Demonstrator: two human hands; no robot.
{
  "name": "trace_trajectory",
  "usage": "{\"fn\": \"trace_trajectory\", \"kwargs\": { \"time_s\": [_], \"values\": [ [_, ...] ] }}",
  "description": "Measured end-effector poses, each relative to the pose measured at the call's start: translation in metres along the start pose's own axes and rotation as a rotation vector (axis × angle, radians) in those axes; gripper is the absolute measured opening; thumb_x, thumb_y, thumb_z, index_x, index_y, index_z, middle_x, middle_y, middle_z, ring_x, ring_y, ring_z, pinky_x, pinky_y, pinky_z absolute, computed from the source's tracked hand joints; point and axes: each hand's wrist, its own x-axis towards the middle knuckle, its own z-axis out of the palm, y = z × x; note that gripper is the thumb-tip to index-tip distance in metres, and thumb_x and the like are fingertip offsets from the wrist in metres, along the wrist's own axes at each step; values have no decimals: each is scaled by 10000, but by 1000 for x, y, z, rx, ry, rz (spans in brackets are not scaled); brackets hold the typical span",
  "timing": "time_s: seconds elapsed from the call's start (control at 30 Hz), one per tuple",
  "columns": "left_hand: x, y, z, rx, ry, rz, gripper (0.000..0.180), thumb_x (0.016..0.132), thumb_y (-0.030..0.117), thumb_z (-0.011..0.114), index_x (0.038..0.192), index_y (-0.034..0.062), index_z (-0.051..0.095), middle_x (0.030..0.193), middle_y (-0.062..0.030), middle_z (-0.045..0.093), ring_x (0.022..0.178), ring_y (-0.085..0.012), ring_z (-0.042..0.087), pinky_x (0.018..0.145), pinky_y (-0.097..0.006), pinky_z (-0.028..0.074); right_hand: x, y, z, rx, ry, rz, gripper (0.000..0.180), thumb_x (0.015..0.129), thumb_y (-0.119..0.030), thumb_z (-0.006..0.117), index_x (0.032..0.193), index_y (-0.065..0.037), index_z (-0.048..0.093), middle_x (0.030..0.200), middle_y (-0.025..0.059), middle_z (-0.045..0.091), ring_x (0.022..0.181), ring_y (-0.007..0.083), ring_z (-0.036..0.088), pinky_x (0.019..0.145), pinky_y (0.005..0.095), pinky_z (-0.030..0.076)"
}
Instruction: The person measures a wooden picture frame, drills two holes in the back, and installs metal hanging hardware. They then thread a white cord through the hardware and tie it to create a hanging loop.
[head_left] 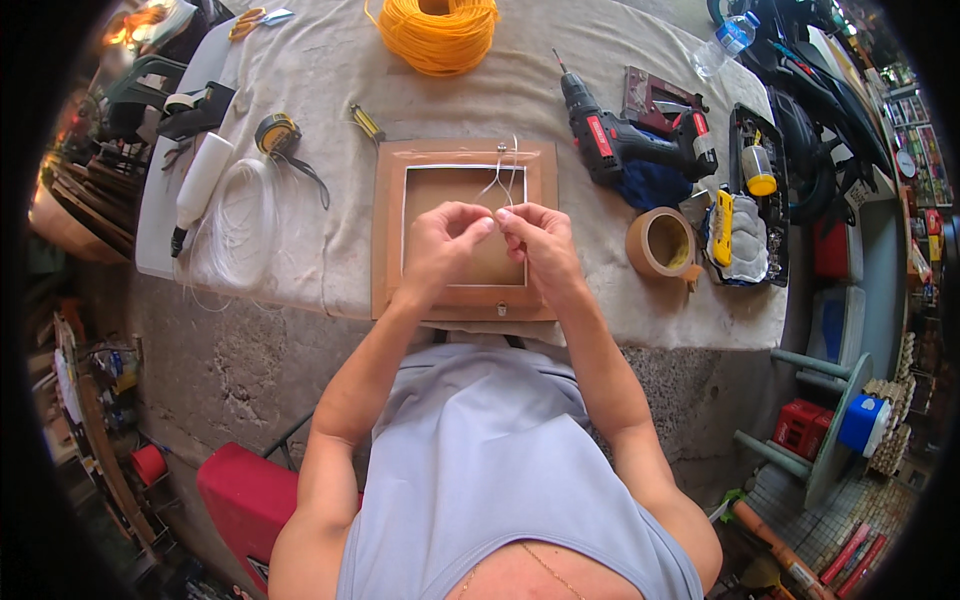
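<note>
A brown wooden picture frame (388, 235) lies in front of me near the table's front edge, with a brown panel inside its pale inner border. Small metal fittings sit on the far rail (502, 148) and the near rail (502, 311). From the far fitting a thin white cord (498, 176) runs toward me in a loop. Above the panel, my left hand (447, 243) pinches the cord between thumb and forefinger. Close beside it, my right hand (542, 240) is likewise closed on the cord. The fingertips almost meet and hide the cord's ends.
Left on the cloth-covered table (320, 90) are a white bottle (204, 170), a clear line coil (245, 220) and a tape measure (277, 134). Yellow rope (438, 35) lies at the back. A drill (625, 135), tape roll (662, 243) and toolbox (740, 210) occupy the right.
</note>
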Motion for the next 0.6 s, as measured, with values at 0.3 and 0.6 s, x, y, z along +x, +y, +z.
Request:
{"fn": "trace_trajectory", "kwargs": {
  "time_s": [0.3, 0.6],
  "values": [
    [-13, -7, 2, 440, 92, 543, 283, 788, -66, 634, 1067, -19, 655, 968, -81, 622, 745, -131, 654, 670, -265, 543, -5, -17, 10, 122, 70, 80, 119, 852, -133, 683, 892, -21, 684, 742, 17, 639, 671, 65, 601, 531, 194, 428],
    [-16, -9, 9, 3, 56, 361, 328, 800, -93, 616, 1112, 1, 652, 1026, -88, 656, 744, -113, 669, 625, -222, 539, 0, -2, 5, 2, 16, -129, 156, 840, -113, 701, 914, 24, 700, 759, 53, 672, 664, 86, 601, 560, 201, 450]
  ]
}}
